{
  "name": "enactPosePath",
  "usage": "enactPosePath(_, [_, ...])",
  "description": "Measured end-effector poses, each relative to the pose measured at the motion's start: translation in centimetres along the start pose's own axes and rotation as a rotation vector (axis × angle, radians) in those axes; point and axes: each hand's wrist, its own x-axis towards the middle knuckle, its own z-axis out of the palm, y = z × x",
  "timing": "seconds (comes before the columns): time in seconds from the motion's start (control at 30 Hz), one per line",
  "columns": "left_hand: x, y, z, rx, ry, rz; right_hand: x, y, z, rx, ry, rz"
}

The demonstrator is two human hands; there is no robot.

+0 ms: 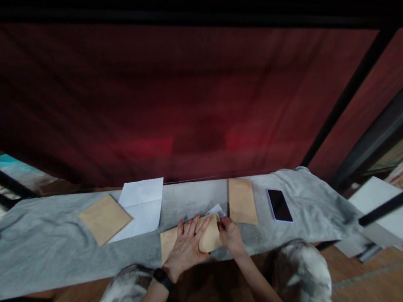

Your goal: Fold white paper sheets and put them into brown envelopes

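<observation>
My left hand [189, 245] lies flat with its fingers spread, pressing on a brown paper envelope [168, 243] near the front edge of the cloth-covered surface. At the envelope's right end, the closed fingers of my right hand [230, 233] grip its raised, curved part [211, 238]. A corner of white paper [217, 209] pokes out behind it; the hands hide how it meets the envelope. Just behind my right hand is a second brown envelope [244, 202], lying flat.
A grey cloth [47, 244] covers the long narrow surface. On the left, another brown envelope [105, 220] overlaps a creased white sheet [143, 208]. A phone [279, 205] lies to the right. Dark red fabric [157, 94] and a black frame bar [349, 97] stand behind.
</observation>
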Motion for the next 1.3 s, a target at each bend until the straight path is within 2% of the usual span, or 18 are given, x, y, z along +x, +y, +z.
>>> enactPosePath(0.13, [0.1, -0.2, 0.4, -0.002, -0.017, -0.039, 0.6, 0.1, 0.7, -0.020, 0.022, 0.008])
enactPosePath(0.37, [0.6, -1.3, 0.7, 0.055, 0.031, -0.097, 1.2, -0.1, 0.8, -0.037, 0.038, -0.021])
enactPosePath(0.5, [0.4, -1.6, 0.8, 0.047, 0.012, -0.142, 0.1, 0.4, 0.4, -0.067, 0.032, -0.050])
enactPosePath(0.7, [0.0, -1.5, 1.1, 0.048, 0.043, -0.141, -2.4, 0.4, -0.2, -0.195, 0.144, -0.185])
enactPosePath(0.8, [-0.1, -1.1, 1.1, 0.065, 0.061, -0.122, -2.7, -0.5, -0.1, -0.018, 0.031, -0.183])
enactPosePath(0.9, [-0.5, -0.7, 0.8, 0.093, 0.068, -0.072, -2.3, -1.3, 0.2, 0.246, -0.172, -0.039])
enactPosePath(0.97, [-0.8, -0.3, 0.7, 0.117, 0.068, -0.031, -1.8, -1.6, 0.2, 0.349, -0.263, 0.034])
enactPosePath(1.17, [-1.3, 0.3, 0.1, 0.157, 0.053, 0.038, -0.5, -2.5, -0.5, 0.484, -0.450, 0.055])
enactPosePath(1.3, [-1.3, 0.1, -0.2, 0.179, 0.058, 0.058, -0.3, -2.7, -1.1, 0.521, -0.502, 0.072])
